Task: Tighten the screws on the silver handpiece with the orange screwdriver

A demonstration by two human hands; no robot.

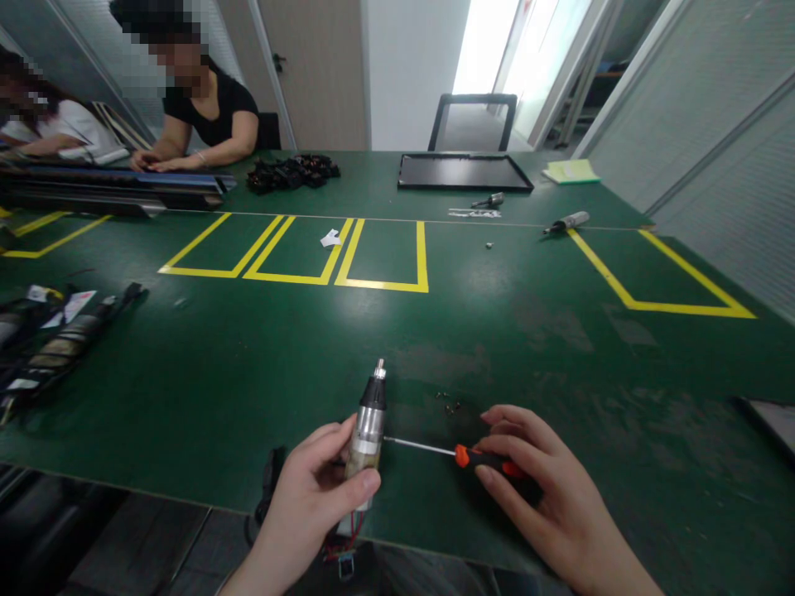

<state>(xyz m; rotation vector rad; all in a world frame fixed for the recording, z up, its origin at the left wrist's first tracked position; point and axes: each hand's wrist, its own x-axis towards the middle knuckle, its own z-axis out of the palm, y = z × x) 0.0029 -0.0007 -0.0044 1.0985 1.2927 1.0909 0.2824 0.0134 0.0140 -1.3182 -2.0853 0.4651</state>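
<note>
My left hand (323,480) is closed around an electric screwdriver (371,422), its metal tip pointing away from me. The lower end of its body is uncovered, and red wires (354,530) with a small part hang from it past the table edge. In my right hand (540,480) is a screwdriver (463,455) with a black and orange handle, held between thumb and fingers. Its shaft runs left, and the tip meets the side of the electric screwdriver's metal collar. Several tiny screws (448,406) lie on the table just beyond the shaft.
Yellow tape outlines (382,286) mark the green table (279,348). More electric screwdrivers with cords (62,348) lie at left; another screwdriver body (568,222) is at far right. A black tray (465,172), a dark cable heap (291,172) and two seated people are across the table.
</note>
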